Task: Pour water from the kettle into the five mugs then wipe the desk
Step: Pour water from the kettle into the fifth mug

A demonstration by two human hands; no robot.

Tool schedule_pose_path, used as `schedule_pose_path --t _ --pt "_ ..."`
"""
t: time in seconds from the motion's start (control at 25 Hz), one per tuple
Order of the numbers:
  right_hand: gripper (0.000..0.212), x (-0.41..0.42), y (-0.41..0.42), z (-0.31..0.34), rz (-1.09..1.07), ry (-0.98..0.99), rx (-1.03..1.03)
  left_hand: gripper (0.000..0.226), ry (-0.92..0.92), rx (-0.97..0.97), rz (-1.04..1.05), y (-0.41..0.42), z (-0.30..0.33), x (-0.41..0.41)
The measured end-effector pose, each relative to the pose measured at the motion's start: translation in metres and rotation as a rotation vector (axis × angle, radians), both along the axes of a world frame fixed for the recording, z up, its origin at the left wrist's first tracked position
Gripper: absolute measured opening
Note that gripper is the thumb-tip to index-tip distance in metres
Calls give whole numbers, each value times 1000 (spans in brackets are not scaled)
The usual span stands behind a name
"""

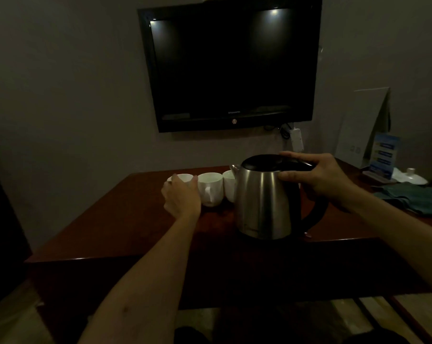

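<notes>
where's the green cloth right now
In the head view the green cloth lies on the desk's right side, right of the kettle, beside the white dish.
</notes>
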State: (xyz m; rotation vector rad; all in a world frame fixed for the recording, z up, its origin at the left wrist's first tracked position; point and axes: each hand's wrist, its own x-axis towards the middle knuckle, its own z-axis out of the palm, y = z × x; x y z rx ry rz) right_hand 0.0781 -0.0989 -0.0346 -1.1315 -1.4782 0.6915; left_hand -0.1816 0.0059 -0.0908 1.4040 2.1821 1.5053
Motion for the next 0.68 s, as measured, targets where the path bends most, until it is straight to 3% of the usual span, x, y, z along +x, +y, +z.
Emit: schedule_pose_path --t 0.2,0.68 --pt "57 3 4 -3 -28 -63 26 64 -114 -114 10 9 -20 -32" --pt "62 7 10 -8 7 -40 14 50 -122 -174 -19 24 -14 -31"
